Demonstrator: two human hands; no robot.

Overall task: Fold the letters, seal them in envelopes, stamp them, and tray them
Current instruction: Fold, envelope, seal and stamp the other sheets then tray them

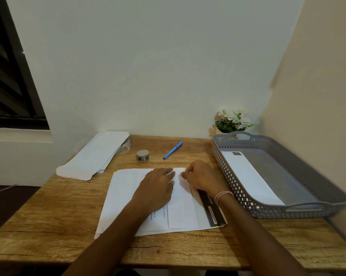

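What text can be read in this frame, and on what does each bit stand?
"ALCONY", its start hidden: black band along the edge of the letter.
"to confirm", with cut-off words beside it: the same letter's printed face.
Dark mark on the envelope in the tray: too small to read.
Print on the stamp roll: blurred.

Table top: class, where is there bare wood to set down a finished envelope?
Bare wood: the near strip between the letters and the table edge; the left corner in front of the envelope stack; the patch between pen and tray. Crowded: the middle, under left hand and right hand.
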